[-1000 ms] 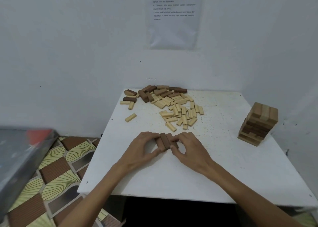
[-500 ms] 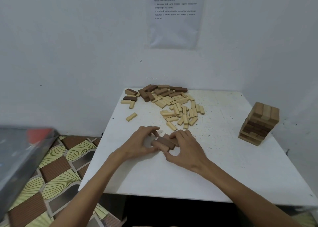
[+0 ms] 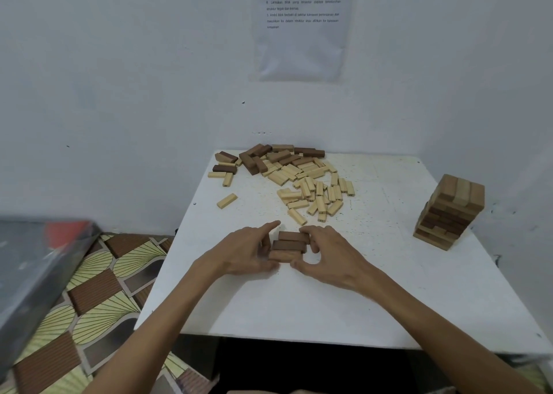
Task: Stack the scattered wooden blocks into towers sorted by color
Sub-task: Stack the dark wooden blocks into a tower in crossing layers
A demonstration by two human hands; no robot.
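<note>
Head view: we see three brown blocks [image 3: 289,245] lying flat, side by side, on the white table [image 3: 299,310], just this side of the loose pile [image 3: 299,178]. The left hand [image 3: 245,251] cups their left ends with curled fingers, its index finger straight out past the far block. The right hand [image 3: 330,256] clamps the right ends, fingers curled and thumb on the nearest block. In the pile, brown pieces lie at the back and pale ones nearer. A built tower [image 3: 449,211] stands by the table's right edge, well apart from the hands. A printed sheet [image 3: 302,34] hangs on the wall.
</note>
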